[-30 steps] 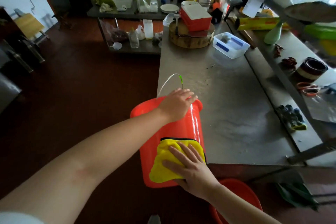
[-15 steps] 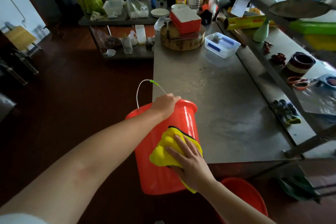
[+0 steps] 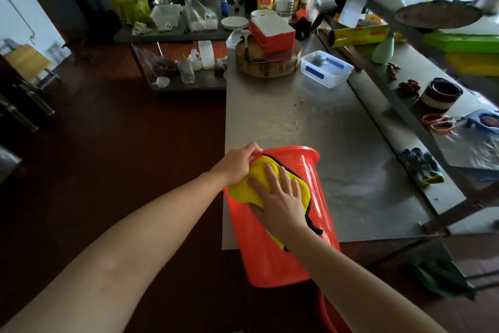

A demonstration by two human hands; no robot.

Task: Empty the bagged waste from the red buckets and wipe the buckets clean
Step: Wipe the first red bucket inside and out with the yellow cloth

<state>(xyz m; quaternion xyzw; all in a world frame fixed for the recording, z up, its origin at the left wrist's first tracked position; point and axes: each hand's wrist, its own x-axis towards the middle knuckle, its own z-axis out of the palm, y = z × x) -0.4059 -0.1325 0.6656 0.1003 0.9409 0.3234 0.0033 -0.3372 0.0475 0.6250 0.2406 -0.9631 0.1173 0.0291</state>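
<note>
A red bucket [image 3: 272,246] lies tilted over the near left corner of the steel table [image 3: 310,122], its mouth pointing away from me. My left hand [image 3: 239,162] grips the bucket's rim at the far left. A yellow cloth [image 3: 248,186] with black trim is pressed flat against the bucket's outer wall by my right hand [image 3: 280,197], fingers spread, near the rim. Part of a second red bucket [image 3: 330,316] shows on the floor below my right forearm. The bucket's inside is hidden.
On the table stand a round wooden block [image 3: 267,62] with a red box, and a clear plastic tub [image 3: 326,68]. Gloves [image 3: 421,168] and tape rolls lie on the right ledge. A cluttered low shelf [image 3: 178,81] stands behind; dark floor to the left.
The bucket has tipped further over the table corner and its wire handle is out of sight. My right hand slid the cloth up the wall from low down to near the rim.
</note>
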